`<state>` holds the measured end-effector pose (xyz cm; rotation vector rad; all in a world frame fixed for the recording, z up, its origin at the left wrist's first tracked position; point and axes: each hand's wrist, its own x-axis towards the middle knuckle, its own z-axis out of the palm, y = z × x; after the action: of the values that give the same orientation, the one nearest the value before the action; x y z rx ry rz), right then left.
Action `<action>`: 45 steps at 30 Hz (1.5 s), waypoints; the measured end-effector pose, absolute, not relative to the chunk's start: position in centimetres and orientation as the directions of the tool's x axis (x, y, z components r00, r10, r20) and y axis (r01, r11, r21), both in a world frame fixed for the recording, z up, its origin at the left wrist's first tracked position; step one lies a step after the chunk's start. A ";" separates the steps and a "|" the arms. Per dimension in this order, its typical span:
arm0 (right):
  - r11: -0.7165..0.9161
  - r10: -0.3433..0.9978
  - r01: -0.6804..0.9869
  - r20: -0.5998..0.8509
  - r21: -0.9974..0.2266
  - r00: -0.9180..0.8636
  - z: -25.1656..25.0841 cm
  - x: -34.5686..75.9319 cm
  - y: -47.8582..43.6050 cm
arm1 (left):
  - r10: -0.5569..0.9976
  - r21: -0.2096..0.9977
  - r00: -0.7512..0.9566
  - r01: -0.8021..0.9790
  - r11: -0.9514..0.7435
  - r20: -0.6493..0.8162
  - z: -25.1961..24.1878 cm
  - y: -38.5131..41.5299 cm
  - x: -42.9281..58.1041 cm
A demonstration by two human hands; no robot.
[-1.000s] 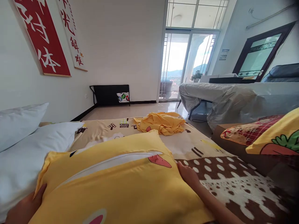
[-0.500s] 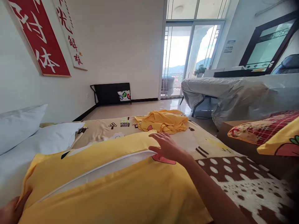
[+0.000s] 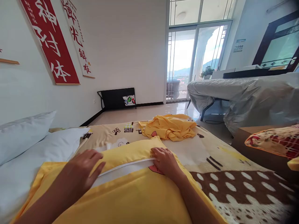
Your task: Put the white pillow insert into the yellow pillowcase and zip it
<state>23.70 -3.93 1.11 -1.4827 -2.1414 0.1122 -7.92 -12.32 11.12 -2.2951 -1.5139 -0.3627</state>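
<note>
Fingers of the left hand lie spread flat on the yellow pillowcase, seemingly pinning it to the bed. The right hand rests at the open seam where the white pillow insert shows. Its fingers are bent on the flap; whether they pinch it I cannot tell. The pillowcase lies under both hands at the bed's near edge. Beyond, a crumpled yellow cloth sits near the far edge.

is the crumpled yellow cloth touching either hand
No, the crumpled yellow cloth lies beyond the left hand and right hand, which rest on the yellow pillow.
</note>
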 end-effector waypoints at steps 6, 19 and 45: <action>0.269 0.912 0.942 0.369 -0.201 -0.181 1.9 23.1 -5.6 | 0.768 -0.214 0.618 0.738 -0.641 -0.168 14.7 -7.6 7.8; 0.289 0.912 0.915 0.372 -0.284 -0.172 0.5 23.0 -3.5 | 0.801 -0.141 0.593 0.788 -0.599 -0.086 8.0 -2.3 4.8; 0.212 0.711 0.955 0.703 -0.207 -0.005 0.8 20.3 -5.1 | 0.733 -0.256 0.663 0.743 -0.618 0.156 8.3 -7.5 7.0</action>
<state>20.30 -5.10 0.81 -1.5575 -1.7732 -0.4333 6.98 -7.50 8.29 -2.5829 -1.1784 -0.0512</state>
